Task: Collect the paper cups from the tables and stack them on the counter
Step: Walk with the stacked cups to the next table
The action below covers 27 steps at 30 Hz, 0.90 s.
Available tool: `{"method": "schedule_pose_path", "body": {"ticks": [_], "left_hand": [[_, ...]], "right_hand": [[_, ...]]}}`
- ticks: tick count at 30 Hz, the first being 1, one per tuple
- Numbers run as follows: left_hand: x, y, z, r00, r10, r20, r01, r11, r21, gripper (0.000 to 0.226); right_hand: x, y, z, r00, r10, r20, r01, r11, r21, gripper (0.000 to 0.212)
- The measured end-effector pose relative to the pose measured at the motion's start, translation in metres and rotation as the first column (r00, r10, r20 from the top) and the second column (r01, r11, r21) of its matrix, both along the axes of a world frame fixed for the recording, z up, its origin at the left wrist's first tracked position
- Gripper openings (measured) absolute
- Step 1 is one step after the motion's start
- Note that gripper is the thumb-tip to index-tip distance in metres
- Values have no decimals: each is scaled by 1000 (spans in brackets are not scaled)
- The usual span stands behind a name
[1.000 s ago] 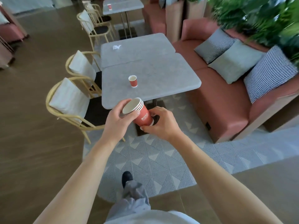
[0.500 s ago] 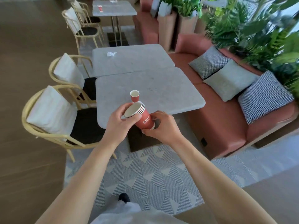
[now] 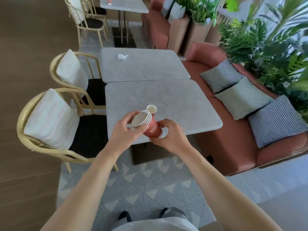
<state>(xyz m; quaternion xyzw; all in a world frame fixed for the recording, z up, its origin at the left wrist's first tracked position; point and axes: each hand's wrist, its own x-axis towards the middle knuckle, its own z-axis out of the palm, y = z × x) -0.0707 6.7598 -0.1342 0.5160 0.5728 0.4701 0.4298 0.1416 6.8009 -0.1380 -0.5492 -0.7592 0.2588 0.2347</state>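
Note:
I hold a stack of red paper cups (image 3: 152, 128) tilted on its side, rims to the left, over the near edge of the grey table (image 3: 175, 104). My left hand (image 3: 126, 129) grips the rim end. My right hand (image 3: 168, 135) holds the base end. A single red paper cup (image 3: 152, 109) stands upright on the table just behind the stack, partly hidden by it. Another red cup (image 3: 109, 0) stands on the far table at the top.
A second grey table (image 3: 143, 65) with a crumpled napkin (image 3: 122, 56) adjoins the near one. Two yellow chairs (image 3: 55, 122) stand on the left. A red sofa (image 3: 236, 144) with cushions runs along the right, with plants (image 3: 266, 39) behind it. A patterned rug (image 3: 150, 189) lies underfoot.
I have stepped closer to the table, so the held stack now hangs over its near edge right by the lone cup. Both hands keep the same grip.

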Motion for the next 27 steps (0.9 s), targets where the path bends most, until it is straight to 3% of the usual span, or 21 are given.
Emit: {"method": "schedule_pose_path", "body": {"ticks": [10, 17, 27], "left_hand": [[-3, 59, -21, 996, 78, -42, -79, 997, -25, 61], [21, 136, -20, 986, 151, -75, -154, 987, -35, 68], [58, 223, -39, 912, 377, -160, -389, 920, -47, 47]], "right_hand": [[-2, 71, -32, 997, 68, -25, -70, 992, -104, 60], [25, 170, -47, 987, 133, -91, -143, 983, -119, 52], [76, 309, -84, 972, 208, -112, -226, 957, -182, 54]]}}
